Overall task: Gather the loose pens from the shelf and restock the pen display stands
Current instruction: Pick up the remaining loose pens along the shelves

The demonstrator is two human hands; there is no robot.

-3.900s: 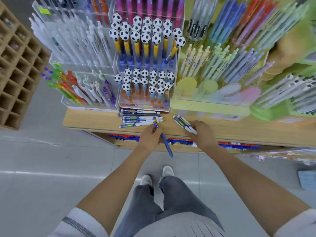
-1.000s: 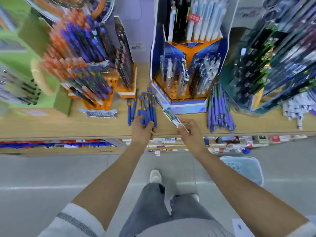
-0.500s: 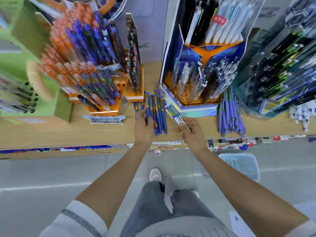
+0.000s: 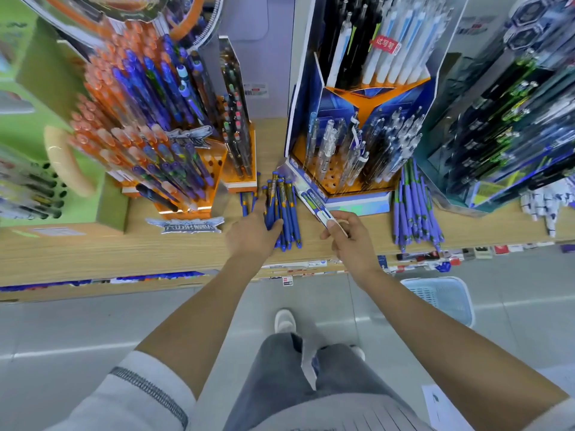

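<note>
Left hand (image 4: 250,236) curls its grip round blue pens (image 4: 289,209) on the shelf (image 4: 93,245); right hand (image 4: 350,241) pinches a pen bundle (image 4: 314,202). Purple pens (image 4: 413,213) lie nearby.

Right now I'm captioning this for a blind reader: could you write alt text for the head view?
Seen from above, a person's left hand grips a bunch of blue pens lying on a wooden shelf, while the right hand pinches a few multicolour pens beside a blue-and-orange stand. More stands crowd the shelf.
</note>
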